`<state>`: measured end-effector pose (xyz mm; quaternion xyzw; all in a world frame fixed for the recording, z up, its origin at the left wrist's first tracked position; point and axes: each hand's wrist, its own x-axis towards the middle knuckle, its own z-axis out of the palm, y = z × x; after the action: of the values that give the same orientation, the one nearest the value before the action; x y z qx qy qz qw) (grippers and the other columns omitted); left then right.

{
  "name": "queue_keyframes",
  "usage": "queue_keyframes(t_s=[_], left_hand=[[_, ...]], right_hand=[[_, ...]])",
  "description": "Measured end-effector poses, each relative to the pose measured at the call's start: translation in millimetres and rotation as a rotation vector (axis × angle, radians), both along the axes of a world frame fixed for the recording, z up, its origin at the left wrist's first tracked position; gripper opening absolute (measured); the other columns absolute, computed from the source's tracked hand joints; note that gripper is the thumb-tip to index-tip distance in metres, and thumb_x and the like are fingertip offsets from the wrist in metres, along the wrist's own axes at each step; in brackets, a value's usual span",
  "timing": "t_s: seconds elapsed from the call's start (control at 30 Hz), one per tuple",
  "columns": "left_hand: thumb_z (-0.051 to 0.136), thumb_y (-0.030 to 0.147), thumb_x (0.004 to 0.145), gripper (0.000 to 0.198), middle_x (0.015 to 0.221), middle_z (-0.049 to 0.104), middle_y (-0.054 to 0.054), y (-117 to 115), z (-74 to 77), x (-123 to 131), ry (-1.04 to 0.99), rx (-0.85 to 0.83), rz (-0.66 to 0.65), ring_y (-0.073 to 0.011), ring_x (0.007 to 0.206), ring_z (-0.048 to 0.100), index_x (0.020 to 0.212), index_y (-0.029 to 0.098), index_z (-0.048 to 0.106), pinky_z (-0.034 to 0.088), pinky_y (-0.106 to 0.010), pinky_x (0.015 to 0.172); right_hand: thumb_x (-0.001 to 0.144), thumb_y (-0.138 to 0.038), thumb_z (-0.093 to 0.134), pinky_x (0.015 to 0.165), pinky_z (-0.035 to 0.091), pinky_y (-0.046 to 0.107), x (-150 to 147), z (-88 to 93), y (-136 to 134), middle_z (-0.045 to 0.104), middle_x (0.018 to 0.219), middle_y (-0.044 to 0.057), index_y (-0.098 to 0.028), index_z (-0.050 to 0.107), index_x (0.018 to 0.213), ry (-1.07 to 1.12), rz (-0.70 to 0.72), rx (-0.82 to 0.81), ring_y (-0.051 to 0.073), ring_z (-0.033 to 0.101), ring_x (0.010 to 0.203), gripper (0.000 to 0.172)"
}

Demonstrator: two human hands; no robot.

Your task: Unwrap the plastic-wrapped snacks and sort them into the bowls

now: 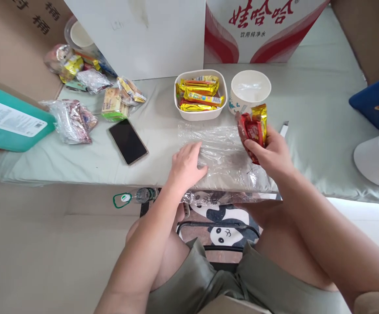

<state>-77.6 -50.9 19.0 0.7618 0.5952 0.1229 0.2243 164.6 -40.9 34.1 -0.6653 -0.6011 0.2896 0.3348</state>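
Observation:
My right hand [272,150] is closed around red snack packets [254,133] and a yellow-gold snack packet [260,114], just in front of a white paper cup [250,89]. A sheet of clear plastic wrap [223,146] lies crinkled on the cloth and hangs over the front edge. At its left side rests my left hand [188,165], fingers apart and holding nothing. Beyond the wrap stands a white tub [200,114] with several yellow-wrapped snack sticks [202,93] in it.
A phone [128,141] lies left of the wrap. Bagged snacks [73,122] and a green-and-tan packet [114,104] are farther left. A small cutter [284,129] lies right. Cardboard boxes [251,48] line the back. A white bucket [372,157] stands far right; a bottle [145,195] is below the edge.

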Motion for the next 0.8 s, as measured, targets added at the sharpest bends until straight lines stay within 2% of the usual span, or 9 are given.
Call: queue_keyframes(t_s=[0.07,0.17,0.27,0.4,0.5,0.6,0.7,0.8], left_hand=[[0.067,0.023,0.087,0.057,0.151,0.059,-0.015,0,5.3,4,-0.012,0.002,0.010,-0.0366,0.144,0.052,0.143,0.020,0.054,0.044,-0.059,0.114],[0.064,0.026,0.090,0.042,0.145,0.062,-0.013,2,10.1,11,-0.073,0.070,0.014,-0.0341,0.139,0.054,0.132,0.022,0.062,0.045,-0.055,0.111],[0.063,0.026,0.091,0.036,0.142,0.064,-0.012,5,9.3,16,-0.107,0.099,0.010,-0.0323,0.138,0.056,0.127,0.022,0.065,0.045,-0.052,0.111],[0.063,0.026,0.091,0.035,0.141,0.065,-0.012,7,4.3,20,-0.115,0.083,-0.004,-0.0304,0.136,0.057,0.125,0.022,0.068,0.043,-0.050,0.112],[0.064,0.026,0.091,0.033,0.140,0.066,-0.011,7,2.5,19,-0.129,0.053,-0.010,-0.0291,0.134,0.058,0.123,0.023,0.069,0.043,-0.050,0.112],[0.063,0.027,0.091,0.033,0.139,0.066,-0.011,5,3.5,17,-0.149,0.035,-0.023,-0.0286,0.132,0.059,0.123,0.022,0.069,0.043,-0.050,0.111],[0.063,0.028,0.092,0.030,0.138,0.066,-0.010,5,5.5,13,-0.169,0.030,-0.035,-0.0285,0.131,0.060,0.121,0.023,0.069,0.043,-0.050,0.111],[0.063,0.028,0.092,0.027,0.137,0.067,-0.009,4,6.6,12,-0.180,0.014,-0.038,-0.0283,0.130,0.061,0.118,0.023,0.068,0.043,-0.050,0.110]], right_hand=[[0.085,-0.046,0.064,0.059,0.049,0.038,3,8.4,2,0.064,0.080,0.004,-0.025,0.060,0.100,-0.064,0.024,0.019,0.023,0.059,0.069,0.026],[0.089,-0.043,0.062,0.065,0.052,0.041,-4,26.0,18,0.068,0.088,0.007,-0.026,0.060,0.110,-0.179,0.130,0.126,0.026,0.063,0.076,0.027],[0.093,-0.044,0.058,0.076,0.054,0.046,-26,46.0,55,0.071,0.105,0.011,-0.027,0.058,0.125,-0.353,0.213,0.239,0.033,0.066,0.093,0.036],[0.094,-0.040,0.056,0.094,0.051,0.056,-63,61.5,122,0.066,0.133,0.016,-0.028,0.054,0.137,-0.598,0.320,0.327,0.041,0.061,0.120,0.045],[0.087,-0.037,0.064,0.106,0.043,0.066,-79,56.7,154,0.060,0.148,0.014,-0.029,0.054,0.144,-0.731,0.485,0.305,0.045,0.053,0.134,0.059],[0.087,-0.042,0.065,0.113,0.033,0.070,-81,42.5,160,0.046,0.165,0.009,-0.033,0.052,0.152,-0.751,0.602,0.309,0.047,0.040,0.148,0.066],[0.098,-0.045,0.049,0.115,0.029,0.069,-79,27.6,154,0.043,0.167,0.004,-0.038,0.050,0.153,-0.691,0.610,0.328,0.044,0.035,0.152,0.055],[0.100,-0.046,0.045,0.115,0.029,0.068,-79,17.8,152,0.041,0.169,0.004,-0.039,0.047,0.155,-0.679,0.598,0.322,0.043,0.031,0.155,0.056]])
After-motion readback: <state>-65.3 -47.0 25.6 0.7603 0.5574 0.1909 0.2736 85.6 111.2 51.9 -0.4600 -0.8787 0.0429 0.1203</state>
